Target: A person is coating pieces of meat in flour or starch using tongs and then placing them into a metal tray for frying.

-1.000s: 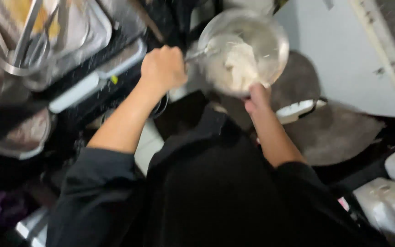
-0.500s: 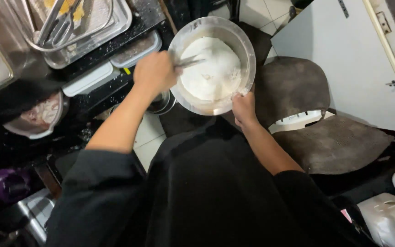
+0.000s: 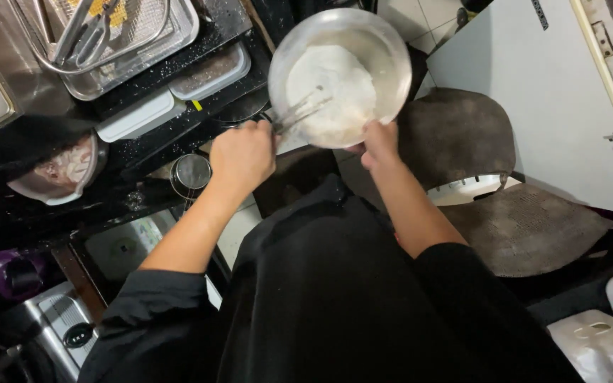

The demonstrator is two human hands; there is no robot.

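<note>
My right hand [image 3: 379, 142] grips the near rim of a round metal bowl [image 3: 394, 62], held in the air in front of my chest. White batter [image 3: 335, 85] fills the bottom of the bowl. My left hand [image 3: 243, 156] is closed around the handle of a metal whisk [image 3: 303, 112]. The whisk's wires reach into the batter from the left. Both black sleeves are pushed up past the forearms.
A metal tray with tongs [image 3: 108, 42] lies at the top left on a dark counter, with white lidded containers [image 3: 143, 113] below it. A small metal cup [image 3: 191, 172] and a bowl of pinkish food [image 3: 58, 174] sit nearby. Grey mats [image 3: 462, 142] and a white cabinet door [image 3: 548, 106] are on the right.
The whisk has shifted inside the bowl, and the batter looks smoother and more spread out. My left hand has dropped lower and nearer my body. Both hands keep their hold.
</note>
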